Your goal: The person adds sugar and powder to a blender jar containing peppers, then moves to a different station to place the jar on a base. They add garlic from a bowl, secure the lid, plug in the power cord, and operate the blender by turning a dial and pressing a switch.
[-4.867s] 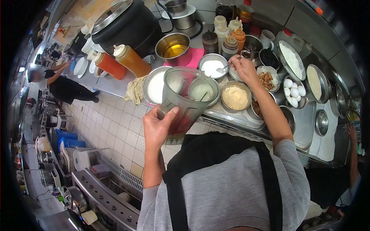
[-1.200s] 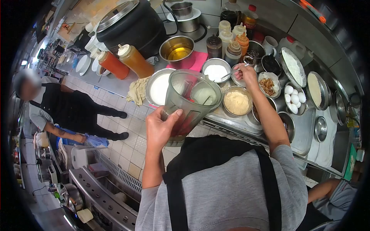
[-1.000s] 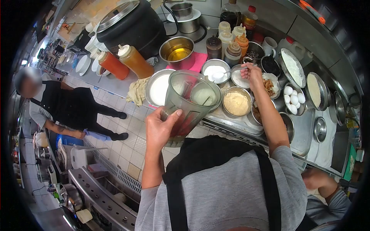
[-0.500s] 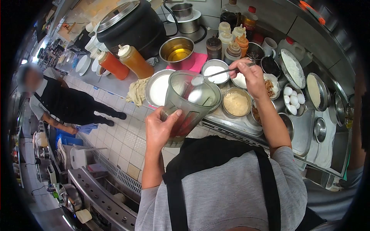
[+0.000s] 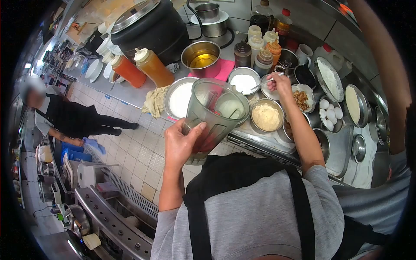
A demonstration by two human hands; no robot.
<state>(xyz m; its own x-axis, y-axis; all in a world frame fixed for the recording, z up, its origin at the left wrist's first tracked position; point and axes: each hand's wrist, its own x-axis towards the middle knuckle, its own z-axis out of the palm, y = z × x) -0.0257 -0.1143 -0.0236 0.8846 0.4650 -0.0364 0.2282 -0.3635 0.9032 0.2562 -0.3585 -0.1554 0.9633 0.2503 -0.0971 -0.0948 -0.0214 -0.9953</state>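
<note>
A: Risk here?

B: Left hand (image 5: 180, 145) is clamped round the tall smoky-clear plastic blender jug (image 5: 214, 110). It's held in air just off the steel counter (image 5: 125, 91) front edge, tilted (red liquid low inside). A slip prob. spills it on the floor tiles (image 5: 138, 147).

A: Other hand?

B: Right hand (image 5: 279, 82), fingers closed on a thin metal spoon (image 5: 263, 82) beside the round steel bowl of white powder (image 5: 244, 82), mid-counter. Powder could scatter.
</note>
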